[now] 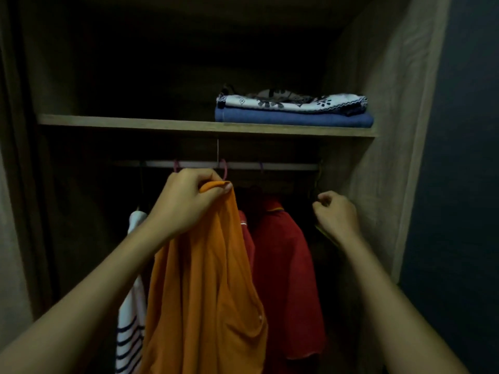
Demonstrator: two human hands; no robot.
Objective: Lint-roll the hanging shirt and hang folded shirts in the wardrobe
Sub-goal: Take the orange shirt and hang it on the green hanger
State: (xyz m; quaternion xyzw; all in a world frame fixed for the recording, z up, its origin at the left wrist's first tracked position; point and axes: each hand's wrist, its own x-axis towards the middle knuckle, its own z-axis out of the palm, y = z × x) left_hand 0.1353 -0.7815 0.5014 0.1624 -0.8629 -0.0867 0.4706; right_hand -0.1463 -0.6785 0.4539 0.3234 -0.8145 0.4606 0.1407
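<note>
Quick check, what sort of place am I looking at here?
Most likely the inside of a wardrobe: shirts, such as the orange shirt, hang from a rail, and folded clothes sit on a wooden shelf above.

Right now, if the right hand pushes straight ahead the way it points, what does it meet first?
Probably the dim yellowish hanger just beyond the right hand, near the wardrobe's side wall. Depth is unclear in the dark; it may be touching already.
</note>
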